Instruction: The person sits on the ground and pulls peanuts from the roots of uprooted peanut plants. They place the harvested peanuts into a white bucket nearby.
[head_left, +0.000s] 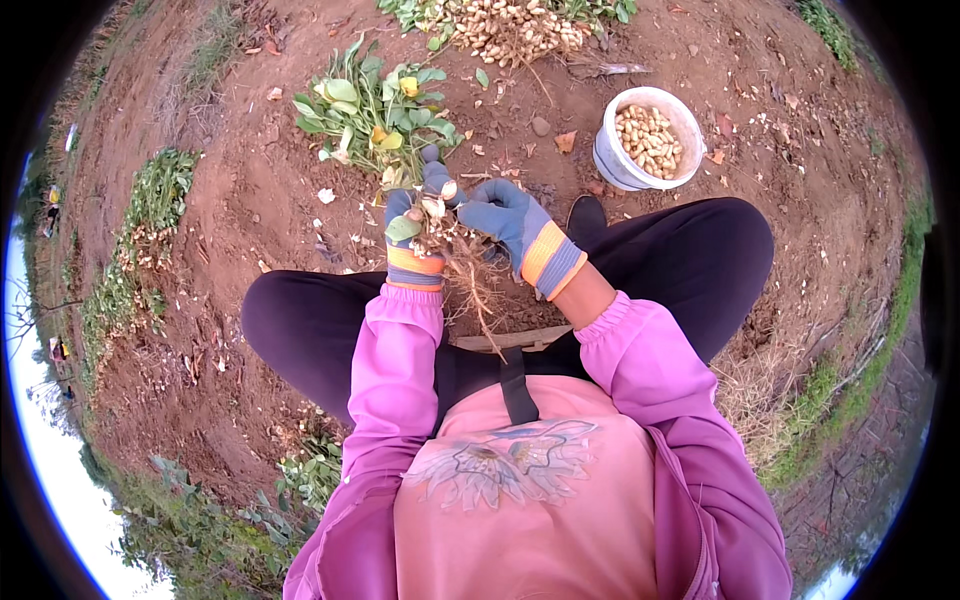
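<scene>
My left hand (411, 214), in a blue-grey work glove with an orange cuff, is closed on an uprooted peanut plant (375, 124) near its base. The leafy top points away from me, while the thin roots (476, 281) hang towards my lap. A few pale pods show at the base, beside the left fingers. My right hand (502, 214), gloved alike, has its bent fingertips at the right side of this base; whether they pinch a pod is hidden. A white plastic bucket (609, 154), partly filled with peanuts (649, 141), stands beyond my right knee.
Ahead lies a heap of peanut plants with pods (517, 34). Rows of pulled plants (161, 191) stretch along the left. Brown soil with dry leaves surrounds my crossed legs, and more leafy plants (315, 472) lie behind my left side. Grass borders the right (825, 427).
</scene>
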